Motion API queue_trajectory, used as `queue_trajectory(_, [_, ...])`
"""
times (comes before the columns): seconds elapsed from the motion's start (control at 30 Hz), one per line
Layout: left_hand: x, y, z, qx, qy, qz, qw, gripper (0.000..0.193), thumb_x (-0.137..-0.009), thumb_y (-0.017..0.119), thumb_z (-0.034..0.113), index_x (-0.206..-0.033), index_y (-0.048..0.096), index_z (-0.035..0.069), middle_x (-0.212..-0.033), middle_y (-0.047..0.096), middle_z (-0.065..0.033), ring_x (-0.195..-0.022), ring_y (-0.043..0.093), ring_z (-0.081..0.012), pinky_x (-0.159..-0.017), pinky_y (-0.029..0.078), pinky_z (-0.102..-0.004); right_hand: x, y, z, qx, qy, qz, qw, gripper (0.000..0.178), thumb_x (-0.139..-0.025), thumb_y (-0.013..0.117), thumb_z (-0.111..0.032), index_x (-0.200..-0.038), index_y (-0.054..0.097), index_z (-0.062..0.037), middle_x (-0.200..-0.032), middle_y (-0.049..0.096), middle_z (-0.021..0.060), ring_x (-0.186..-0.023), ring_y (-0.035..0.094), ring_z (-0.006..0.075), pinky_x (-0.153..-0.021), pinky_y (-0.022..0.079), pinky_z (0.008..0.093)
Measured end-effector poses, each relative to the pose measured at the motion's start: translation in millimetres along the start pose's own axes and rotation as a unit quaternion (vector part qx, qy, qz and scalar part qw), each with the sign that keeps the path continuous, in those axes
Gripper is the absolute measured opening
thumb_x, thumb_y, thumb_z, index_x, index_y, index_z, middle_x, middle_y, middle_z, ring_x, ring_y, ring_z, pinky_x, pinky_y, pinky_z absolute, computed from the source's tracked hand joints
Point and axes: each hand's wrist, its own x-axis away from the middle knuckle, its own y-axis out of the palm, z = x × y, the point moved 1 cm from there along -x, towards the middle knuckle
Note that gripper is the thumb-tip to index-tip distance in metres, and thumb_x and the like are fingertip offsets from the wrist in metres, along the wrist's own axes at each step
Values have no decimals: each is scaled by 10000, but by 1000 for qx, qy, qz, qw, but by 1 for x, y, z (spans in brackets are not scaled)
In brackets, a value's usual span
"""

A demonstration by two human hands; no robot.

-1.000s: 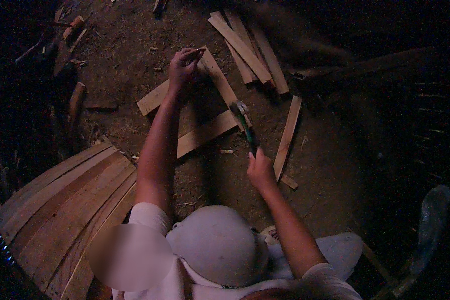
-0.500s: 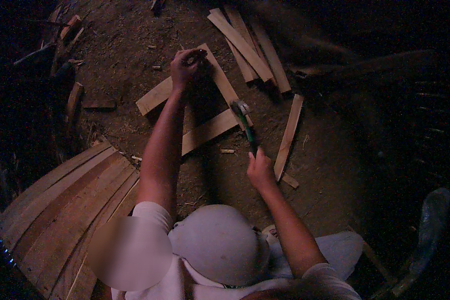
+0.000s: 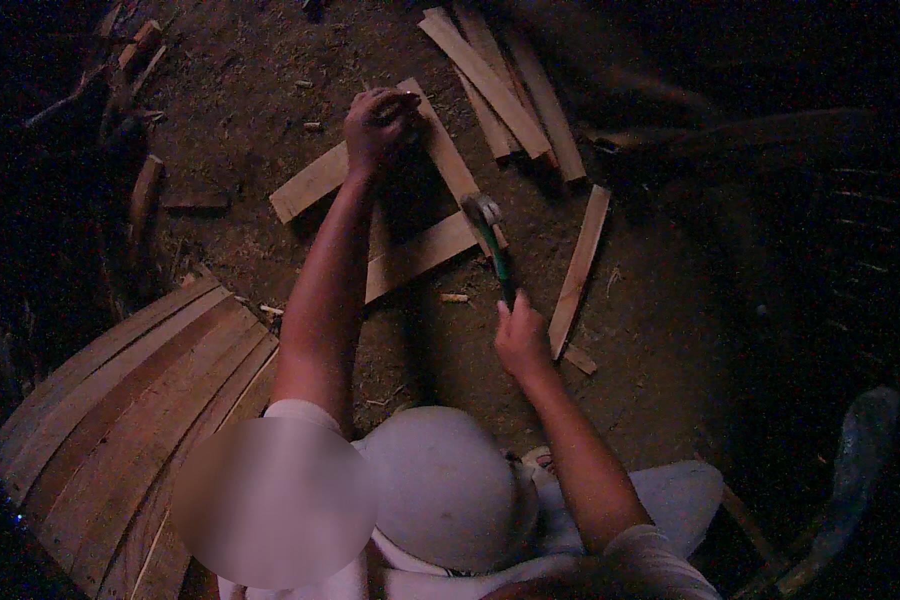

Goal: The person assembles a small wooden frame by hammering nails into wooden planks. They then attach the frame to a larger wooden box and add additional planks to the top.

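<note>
My right hand (image 3: 523,335) is wrapped round the green and dark handle of a hammer (image 3: 498,258). The hammer's metal head is over the joint where a right-hand wooden slat (image 3: 442,150) meets a lower crosspiece (image 3: 425,255). With fingers curled, my left hand (image 3: 377,125) is at the far end of that slat, by its corner with a left-hand slat (image 3: 312,182). Whatever the left fingers pinch is too dark to make out. These pieces form an angular frame on the ground, partly hidden behind my left forearm.
Several loose slats (image 3: 500,95) are piled at the far right of the frame. A single slat (image 3: 579,275) lies to the right of the hammer, beside a short offcut (image 3: 579,360). A plank surface (image 3: 135,410) occupies the lower left. Small wood scraps (image 3: 454,298) dot the dirt floor.
My left hand has shifted very slightly, its fingers closing a little more. The hammer head has moved only marginally over the joint. The slats look unmoved.
</note>
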Motion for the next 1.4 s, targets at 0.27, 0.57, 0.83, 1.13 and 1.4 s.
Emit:
queue_trajectory(0.27, [-1, 6, -5, -53, 50, 0, 997, 229, -726, 749, 66, -952, 726, 94, -1050, 710, -63, -1046, 624, -301, -916, 512, -395, 5, -32, -13, 6, -21, 19, 1000, 310, -1006, 525, -216, -1184, 533, 37, -839, 646, 258, -797, 640, 449, -663, 463, 528])
queue_trajectory(0.57, [-17, 32, -5, -7, 85, -11, 996, 201, -718, 749, 72, -915, 719, 94, -1042, 716, -68, -1038, 631, -295, -910, 514, -389, -48, -79, -75, 63, -164, 102, 979, 418, -997, 502, -179, -1376, 473, -4, -984, 666, 262, -829, 650, 416, -721, 492, 504])
queue_trajectory(0.83, [-42, 65, -8, -19, 118, -12, 993, 162, -740, 745, 84, -898, 722, 110, -1058, 725, -50, -1057, 615, -300, -921, 506, -379, -123, -89, -135, 67, -114, 78, 988, 466, -961, 523, -85, -1415, 440, -18, -993, 660, 325, -908, 658, 480, -782, 513, 535])
queue_trajectory(1.13, [-45, 60, 16, 15, 86, -60, 994, 115, -767, 759, 132, -874, 718, 119, -1042, 727, -25, -1054, 594, -296, -925, 495, -386, -113, -77, -119, 42, -133, 138, 980, 442, -969, 524, -127, -1392, 455, -20, -973, 664, 320, -917, 655, 487, -776, 519, 538])
queue_trajectory(1.4, [-46, 59, 16, 21, 109, -70, 991, 100, -771, 751, 125, -866, 718, 123, -1033, 733, -16, -1045, 600, -284, -901, 504, -368, -103, -68, -126, 13, -144, 198, 969, 435, -968, 534, -128, -1390, 464, -49, -980, 663, 322, -921, 657, 480, -770, 522, 538])
